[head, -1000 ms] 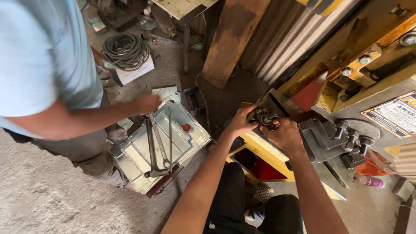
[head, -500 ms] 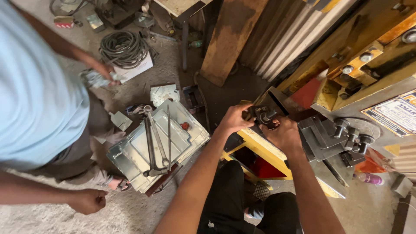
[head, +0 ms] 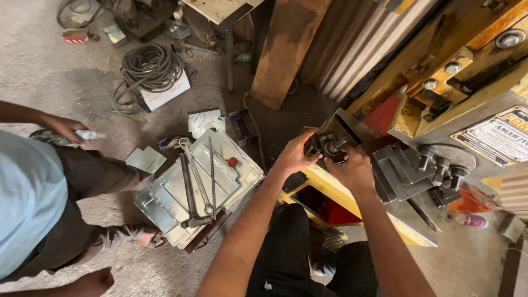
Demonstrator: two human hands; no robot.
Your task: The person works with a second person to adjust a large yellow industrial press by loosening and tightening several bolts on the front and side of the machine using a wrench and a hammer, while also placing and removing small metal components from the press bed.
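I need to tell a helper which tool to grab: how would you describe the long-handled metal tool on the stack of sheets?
Start at the stack of grey metal sheets on the floor, left of the person's left hand. Across its top lies a long-handled metal tool, handles running toward the coiled cable. It is the only dark, slender thing on the pale sheets, beside a small red knob.

A dusty grey concrete floor spreads across the workshop, strewn with scraps. A coil of black cable lies on it beside a small white box. A rusty brown wooden plank leans against a corrugated metal wall. Daylight falls evenly, leaving the corner under a pale tabletop dark.
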